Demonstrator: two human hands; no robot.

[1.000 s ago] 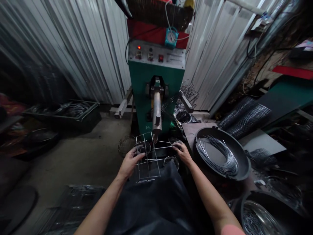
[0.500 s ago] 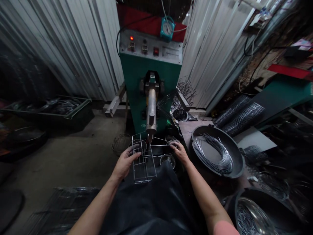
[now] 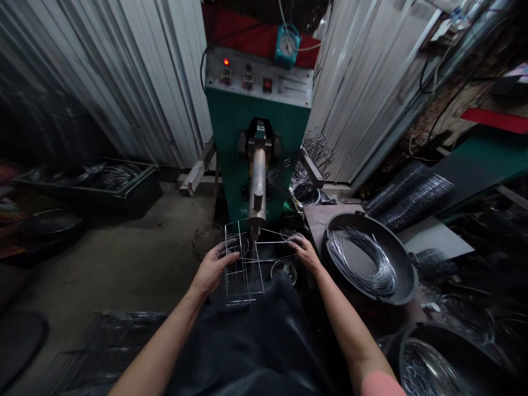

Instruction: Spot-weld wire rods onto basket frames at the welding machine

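Note:
A rectangular wire frame (image 3: pixel 246 272) of thin metal rods stands just below the tip of a green spot welder (image 3: pixel 258 217). Around the frame's left side are the closed fingers and thumb of my left hand (image 3: pixel 214 265). My right hand (image 3: pixel 304 252) pinches the right end of a thin metal wire (image 3: pixel 274 242). That wire's left end reaches the welder's electrode tip, beside the frame. Whether wire and frame are joined there, I cannot tell. Another curved wire runs below it, between the two hands.
On the right stands a black pan (image 3: pixel 330 258) with a bundle of curved wires. Below it, a second pan (image 3: pixel 398 352) holds a metal bowl with short pieces. A green bin (image 3: pixel 136 190) of wire parts is at left. Stacked wire grids (image 3: pixel 107 341) lie at lower left.
The view has shifted slightly, so the surroundings sit a little to the right. Both hands keep their grips, and the wire frame and wire stay at the welder's tip.

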